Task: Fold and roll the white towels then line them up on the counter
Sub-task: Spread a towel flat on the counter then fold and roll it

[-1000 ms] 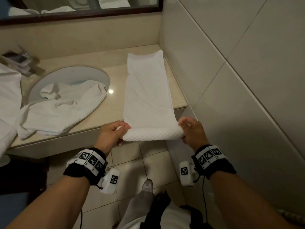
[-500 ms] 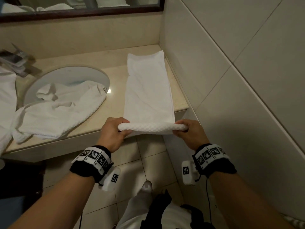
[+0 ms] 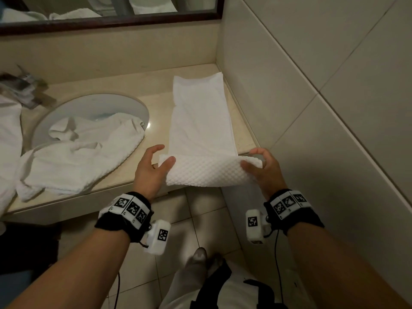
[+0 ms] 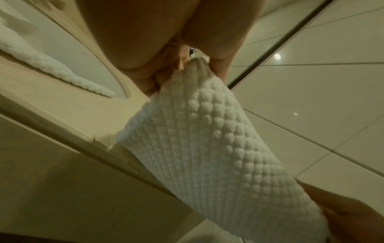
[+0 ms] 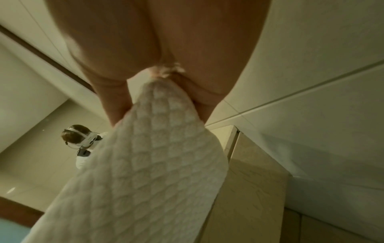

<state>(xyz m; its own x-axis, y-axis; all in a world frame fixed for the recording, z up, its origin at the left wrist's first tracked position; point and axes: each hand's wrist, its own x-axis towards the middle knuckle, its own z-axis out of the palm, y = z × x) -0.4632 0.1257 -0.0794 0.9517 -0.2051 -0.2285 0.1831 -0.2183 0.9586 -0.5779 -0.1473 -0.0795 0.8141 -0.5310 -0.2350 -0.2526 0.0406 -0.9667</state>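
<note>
A long folded white towel [image 3: 200,121] lies along the right side of the counter [image 3: 156,85], reaching towards the back wall. Its near end is turned over into a loose waffle-textured roll [image 3: 207,172] at the counter's front edge. My left hand [image 3: 161,159] holds the roll's left end, thumb on top and fingers arched above it. In the left wrist view, the towel's corner [image 4: 197,69] sits pinched between thumb and fingers. My right hand [image 3: 254,159] grips the right end, fingers curled over it. The right wrist view shows the towel [image 5: 145,172] running from that grip.
A crumpled white towel [image 3: 84,152] spills out of the sink [image 3: 93,105] onto the counter's left part. Another white cloth [image 3: 9,134] hangs at the far left by the faucet [image 3: 22,88]. A tiled wall [image 3: 312,85] borders the counter on the right.
The near end has turned over away from me and now shows a broader waffle face on the counter's edge. My left fingers have lifted off it and the thumb stays on.
</note>
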